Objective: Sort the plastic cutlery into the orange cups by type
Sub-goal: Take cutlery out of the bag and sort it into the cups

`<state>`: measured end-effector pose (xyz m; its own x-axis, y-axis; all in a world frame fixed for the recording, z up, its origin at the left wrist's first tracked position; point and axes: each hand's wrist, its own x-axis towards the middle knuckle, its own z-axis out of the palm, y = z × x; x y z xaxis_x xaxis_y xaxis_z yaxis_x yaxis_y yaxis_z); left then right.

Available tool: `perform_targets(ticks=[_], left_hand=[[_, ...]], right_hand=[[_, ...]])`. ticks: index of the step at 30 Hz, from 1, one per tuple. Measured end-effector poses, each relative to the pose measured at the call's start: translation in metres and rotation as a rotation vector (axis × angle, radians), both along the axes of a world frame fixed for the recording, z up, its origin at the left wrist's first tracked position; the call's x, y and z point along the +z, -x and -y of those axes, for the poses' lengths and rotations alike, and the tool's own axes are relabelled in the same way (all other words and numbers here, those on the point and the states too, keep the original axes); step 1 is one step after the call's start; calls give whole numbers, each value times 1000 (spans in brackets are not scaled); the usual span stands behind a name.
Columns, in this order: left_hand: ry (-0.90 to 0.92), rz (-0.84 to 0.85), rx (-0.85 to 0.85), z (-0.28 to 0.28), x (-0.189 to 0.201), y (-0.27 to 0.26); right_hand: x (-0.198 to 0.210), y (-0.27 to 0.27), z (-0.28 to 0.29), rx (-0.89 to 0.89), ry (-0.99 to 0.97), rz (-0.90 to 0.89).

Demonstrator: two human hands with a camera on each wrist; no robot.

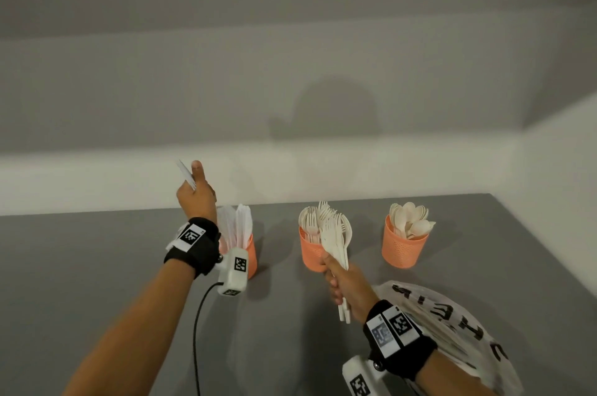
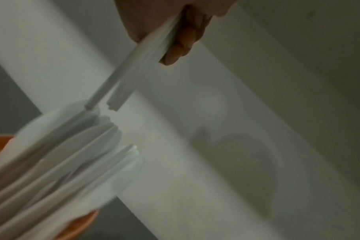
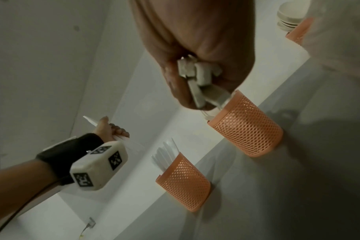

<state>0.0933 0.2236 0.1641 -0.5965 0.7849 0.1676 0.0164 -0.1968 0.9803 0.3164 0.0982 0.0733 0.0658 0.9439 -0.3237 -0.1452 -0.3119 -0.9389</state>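
Observation:
Three orange mesh cups stand in a row on the grey table [image 1: 129,260]. The left cup [image 1: 251,253] holds white knives [image 1: 240,224], the middle cup [image 1: 310,255] forks, the right cup [image 1: 403,248] spoons [image 1: 410,218]. My left hand [image 1: 195,190] is raised above the left cup and grips a few white knives [image 2: 134,76], handles pointing down toward the cup's knives [image 2: 58,162]. My right hand [image 1: 342,286] grips a bunch of forks [image 1: 336,240] in front of the middle cup [image 3: 247,126], their handle ends [image 3: 197,73] showing below the fist.
A white plastic bag [image 1: 452,324] with black lettering lies on the table under my right forearm. A pale wall with a ledge rises right behind the cups. A black cable [image 1: 197,331] hangs from my left wrist camera.

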Motion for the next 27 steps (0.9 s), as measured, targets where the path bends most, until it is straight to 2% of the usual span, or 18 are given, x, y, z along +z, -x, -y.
perform_targets(ticks=[5,11,14,16,18,23,27], left_hand=[[36,-121,-88,-13,-27,-6],[146,-140,-163,-14,-64,-8],[116,-135,-168,-12,-74,-6],[79,-205,-164,-12,-78,-6],[57,-377,-151,-14,-84,-4],[19,-999,-239,-20,-99,4],[95,-1299,-311,-17,-96,1]], right_hand=[[0,-3,-4,-21,10,3],[-1,-4,-7,-67,9,19],[-1,-4,-8,-74,-7,20],[0,-3,-9,-64,-17,22],[2,0,-9,-54,-14,11],[7,7,-6,-46,15,-15],[8,8,-5,-54,44,-12]])
